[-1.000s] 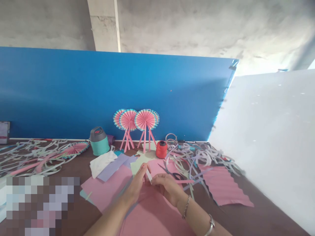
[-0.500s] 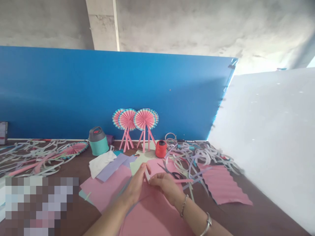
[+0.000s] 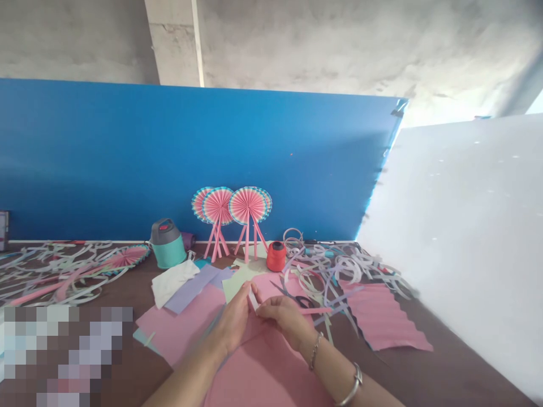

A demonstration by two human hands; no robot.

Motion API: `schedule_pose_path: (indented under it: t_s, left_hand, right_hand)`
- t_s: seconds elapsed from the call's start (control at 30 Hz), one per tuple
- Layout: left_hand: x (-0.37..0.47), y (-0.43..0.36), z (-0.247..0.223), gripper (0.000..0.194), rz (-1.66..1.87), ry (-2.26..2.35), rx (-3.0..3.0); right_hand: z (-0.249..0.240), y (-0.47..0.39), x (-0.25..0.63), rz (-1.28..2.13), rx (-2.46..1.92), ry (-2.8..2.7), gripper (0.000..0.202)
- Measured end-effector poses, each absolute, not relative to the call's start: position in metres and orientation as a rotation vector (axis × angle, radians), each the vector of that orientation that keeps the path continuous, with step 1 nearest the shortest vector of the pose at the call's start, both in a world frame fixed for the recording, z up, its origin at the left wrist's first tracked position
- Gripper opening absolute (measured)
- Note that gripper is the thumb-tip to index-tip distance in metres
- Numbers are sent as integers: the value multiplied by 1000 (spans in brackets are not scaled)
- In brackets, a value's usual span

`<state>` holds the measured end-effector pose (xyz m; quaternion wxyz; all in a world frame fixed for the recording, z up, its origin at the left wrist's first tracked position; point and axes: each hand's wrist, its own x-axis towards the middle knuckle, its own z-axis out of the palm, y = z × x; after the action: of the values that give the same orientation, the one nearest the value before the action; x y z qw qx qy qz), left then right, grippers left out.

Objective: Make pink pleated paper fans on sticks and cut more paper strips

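Note:
Between my hands is a small pale folded strip of paper [image 3: 253, 299]. My left hand [image 3: 237, 316] pinches its left side, fingers pressed together. From the right, my right hand [image 3: 282, 317] has its thumb and fingertips closed on the strip's lower end. Both hands are above a large pink sheet [image 3: 267, 367]. Black-handled scissors [image 3: 292, 294] lie just beyond my right hand, and a pink strip [image 3: 316, 310] sticks out beside it.
Pink round paper fans [image 3: 249, 206] on legs stand against the blue board [image 3: 127, 158]. Near them are a red spool [image 3: 276, 257] and a teal container [image 3: 168, 251]. Curled paper strips [image 3: 348, 268] lie right; a pleated pink sheet [image 3: 386, 316] sits beside them.
The whole view has shifted very slightly, with objects a little further left. My hands keep nearly the same pose on the pale strip.

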<state>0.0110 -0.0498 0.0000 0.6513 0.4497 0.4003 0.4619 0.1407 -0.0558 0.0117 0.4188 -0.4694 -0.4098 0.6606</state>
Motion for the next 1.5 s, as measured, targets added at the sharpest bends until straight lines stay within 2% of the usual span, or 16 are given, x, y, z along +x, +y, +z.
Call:
schedule_pose_path:
  t_s: [0.67,0.83,1.0,1.13,1.3,1.5]
  left_hand:
    - [16,-58,18,28,997,628,670]
    - [14,-54,14,26,1000,617,621]
    - [8,-50,14,28,1049,684,665]
    - [9,-52,19,33,1085,673,712]
    - [9,-53,14,33,1142,700,795]
    - [8,-59,12,40,1200,830,976]
  right_hand:
    - [19,-57,143,1625,-1213,-1175,24]
    - [6,-51,148,1503,-1276,-1313,23]
    - [0,-48,150,1274,-1480,-1373,32]
    - [6,-52,145,1302,-1215,-1426,23]
    - [10,-58,145,1330,-1070,-1383,45]
    - [19,-62,146,1422,-941,-1410,40]
